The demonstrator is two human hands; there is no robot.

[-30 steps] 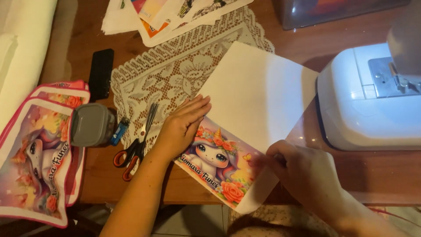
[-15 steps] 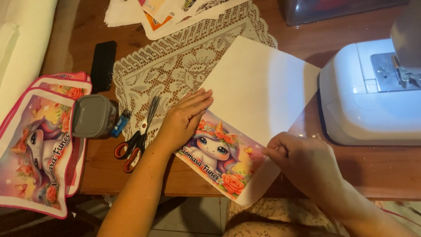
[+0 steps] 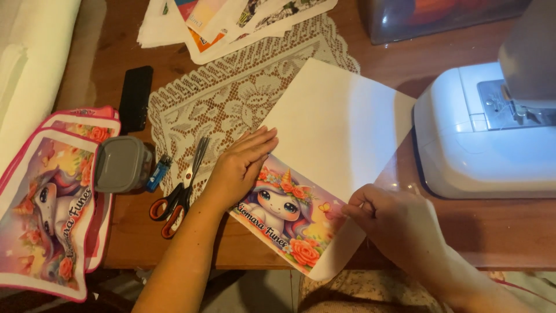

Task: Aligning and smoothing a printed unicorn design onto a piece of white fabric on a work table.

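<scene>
right hand (image 3: 399,223) slid slightly left (pinching the white sheet (image 3: 339,130)); left hand (image 3: 240,165) stays flat.

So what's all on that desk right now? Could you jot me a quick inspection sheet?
Surface: wooden table, partly under a lace doily.
Job's things: unicorn print half under a folded white sheet.
Clutter: red-handled scissors, grey lidded tub, black phone, printed pouches, paper scraps.
Hands: left hand flat on the print's edge; right hand pinching the sheet's lower edge.
Cables: nothing seen.
Surroundings: white sewing machine at right, white fabric at left.
</scene>
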